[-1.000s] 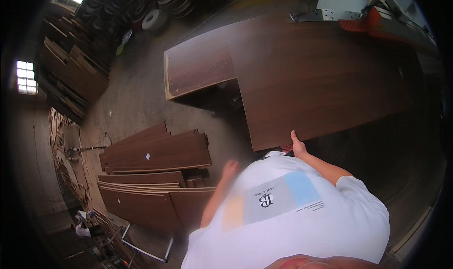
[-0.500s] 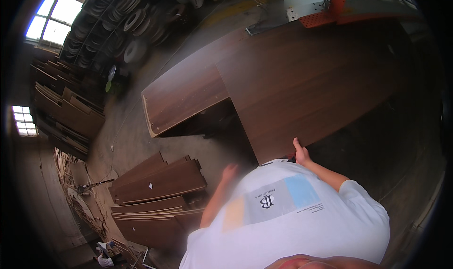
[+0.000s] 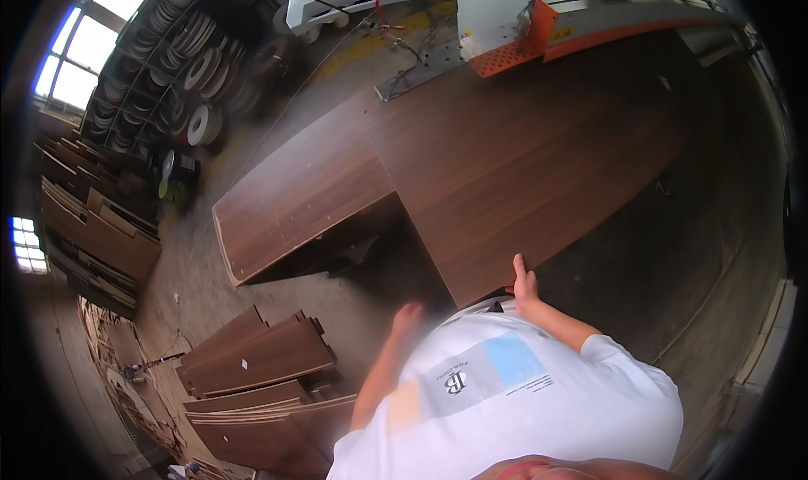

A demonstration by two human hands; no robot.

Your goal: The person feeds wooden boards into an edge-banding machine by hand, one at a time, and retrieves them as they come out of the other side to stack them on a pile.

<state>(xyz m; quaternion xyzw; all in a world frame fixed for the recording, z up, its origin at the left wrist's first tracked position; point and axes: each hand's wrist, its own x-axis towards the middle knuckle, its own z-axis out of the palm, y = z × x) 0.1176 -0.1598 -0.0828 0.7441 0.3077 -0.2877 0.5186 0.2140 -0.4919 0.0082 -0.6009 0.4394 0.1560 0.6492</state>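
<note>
A large dark brown wood panel [image 3: 539, 152] lies flat in front of me, reaching up to a machine. My right hand [image 3: 523, 282] grips its near edge, thumb on top and fingers under the rim. A narrower panel of the same wood [image 3: 295, 198] lies beside it on the left, slightly lower. My left hand [image 3: 408, 318] hangs free over the floor, blurred, holding nothing. My white shirt fills the lower middle of the view.
A white and orange machine [image 3: 522, 34] stands at the panel's far end. Stacks of brown boards [image 3: 261, 358] lie on the floor at the lower left. Shelves of rolled edge strip [image 3: 194, 68] and more leaning boards [image 3: 93, 228] line the left wall.
The view has swung, so the panels sit lower and the machine has come into sight. My right hand stays on the panel's edge. My left hand has swung forward a little.
</note>
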